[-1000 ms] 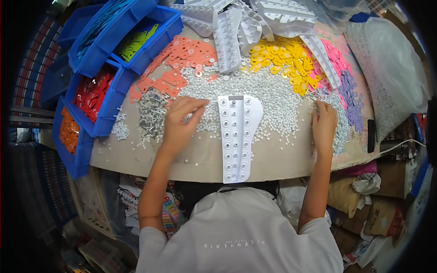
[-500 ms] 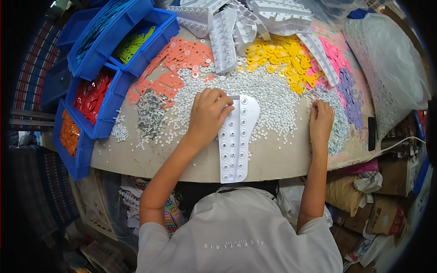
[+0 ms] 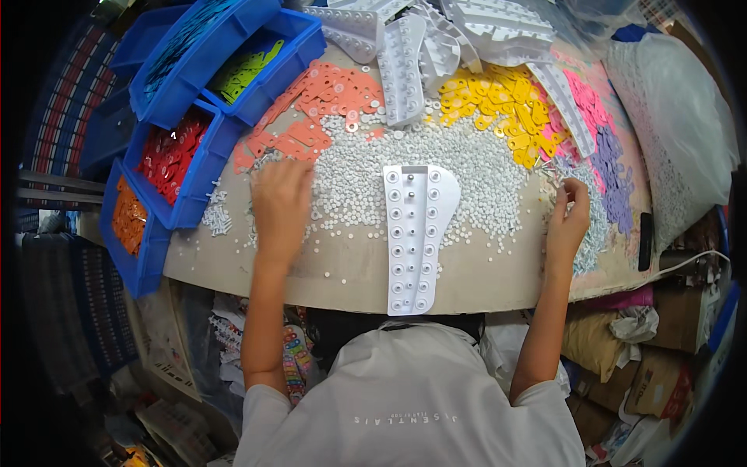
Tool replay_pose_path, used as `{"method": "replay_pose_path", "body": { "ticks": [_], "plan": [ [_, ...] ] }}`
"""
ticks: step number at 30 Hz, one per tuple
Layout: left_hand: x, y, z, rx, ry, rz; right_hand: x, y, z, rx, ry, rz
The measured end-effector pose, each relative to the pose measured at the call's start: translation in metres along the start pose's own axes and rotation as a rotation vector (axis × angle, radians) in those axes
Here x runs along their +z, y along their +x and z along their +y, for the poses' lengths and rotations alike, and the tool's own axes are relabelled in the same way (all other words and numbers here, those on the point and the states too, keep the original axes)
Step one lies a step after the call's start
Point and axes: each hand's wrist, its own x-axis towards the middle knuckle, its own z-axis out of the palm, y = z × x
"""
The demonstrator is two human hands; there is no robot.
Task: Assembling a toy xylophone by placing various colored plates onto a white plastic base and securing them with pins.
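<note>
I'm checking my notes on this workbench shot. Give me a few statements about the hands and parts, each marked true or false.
1. The white tray lies between the two hands. True.
2. The left hand rests on the yellow tags. False: it lies on the small parts near the orange tags; the yellow tags are far off to its right.
3. The right hand is at the table's right side, on small parts beside the purple tags. True.
4. The red tags lie loose on the table. False: they sit in a blue bin.
</note>
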Motion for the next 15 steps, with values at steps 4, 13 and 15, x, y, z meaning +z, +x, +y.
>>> {"method": "replay_pose_path", "body": {
  "ticks": [4, 13, 15],
  "plan": [
    [-0.009, -0.007, -0.040, -0.067, 0.055, 0.011, 0.001, -0.013, -0.047, 0.021, 0.252, -0.035],
    [0.017, -0.011, -0.049, -0.092, 0.066, -0.023, 0.036, -0.045, -0.130, -0.152, 0.557, -0.381],
    [0.017, -0.011, -0.049, -0.100, 0.034, -0.017, 0.041, -0.049, -0.138, -0.128, 0.526, -0.464]
  ]
}}
